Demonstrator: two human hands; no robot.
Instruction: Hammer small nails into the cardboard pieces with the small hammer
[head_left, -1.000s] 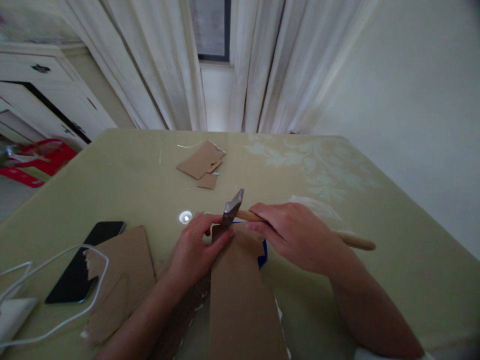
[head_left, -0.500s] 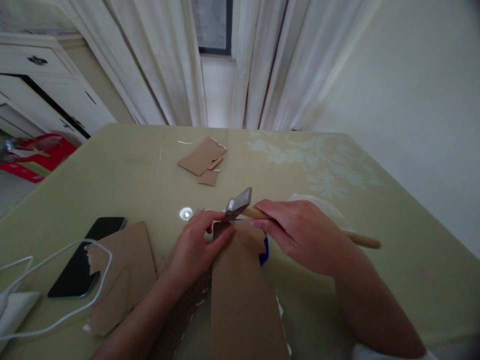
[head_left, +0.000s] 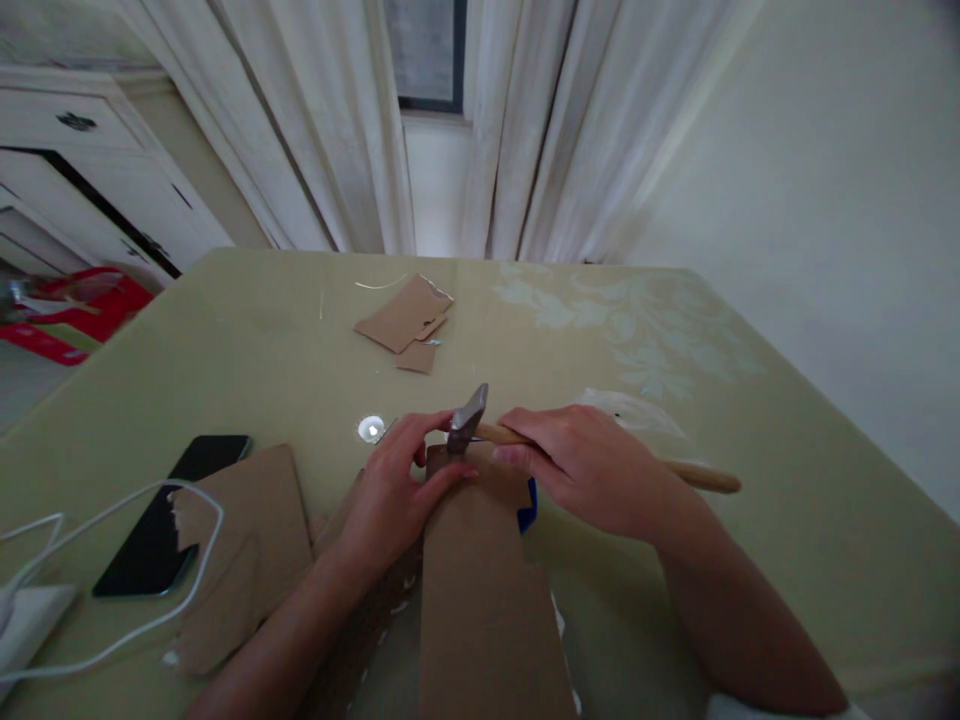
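My right hand is closed around the wooden handle of a hammer. The hammer's metal head is down at the far end of a long brown cardboard piece, between my left thumb and index finger. My left hand grips that far end, thumb on top and the other fingers at its left side. What lies under the hammer head is hidden. A blue object shows partly from beneath the cardboard's right edge.
Left of my arms lie a torn cardboard sheet, a black phone and a white cable. Farther off are cardboard scraps and a small shiny round object. Clear plastic lies beyond my right hand.
The hammer head has come down and slightly left onto the cardboard's far end, my right hand moving with it. My left hand stays at the same spot, its thumb shifted slightly.
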